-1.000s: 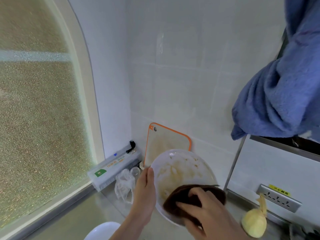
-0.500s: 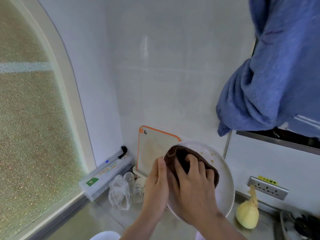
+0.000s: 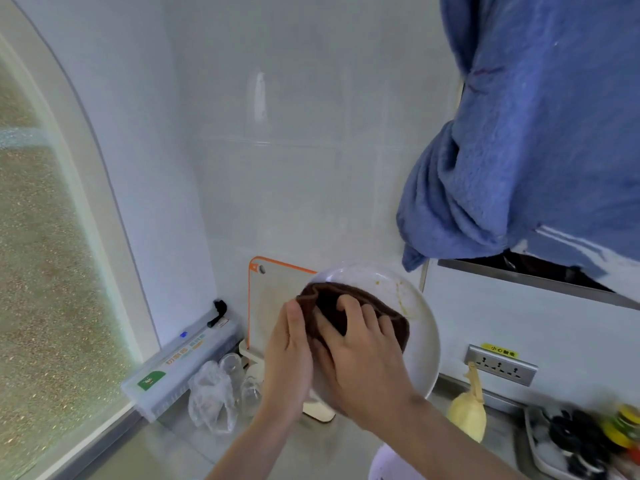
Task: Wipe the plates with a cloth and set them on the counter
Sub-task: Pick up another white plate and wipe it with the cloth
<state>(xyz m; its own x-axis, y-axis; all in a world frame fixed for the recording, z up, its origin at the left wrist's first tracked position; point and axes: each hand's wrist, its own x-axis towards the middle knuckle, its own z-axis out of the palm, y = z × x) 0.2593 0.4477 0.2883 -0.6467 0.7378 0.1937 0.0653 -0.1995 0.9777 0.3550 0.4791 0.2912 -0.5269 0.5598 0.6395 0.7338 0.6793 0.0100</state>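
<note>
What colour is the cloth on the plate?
Dark brown cloth, pressed on the white plate; seen in the head view.

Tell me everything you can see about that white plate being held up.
The white plate is round, smooth and glossy, probably ceramic. It is held up, tilted, above the counter, its face towards the camera. Yellowish smears remain near its upper right rim. The left hand grips its left edge, while the right hand presses a dark brown cloth against its face.

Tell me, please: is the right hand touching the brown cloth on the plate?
Touching. In the head view the right hand lies flat on the brown cloth, fingers spread over it, pressing it against the white plate.
</note>
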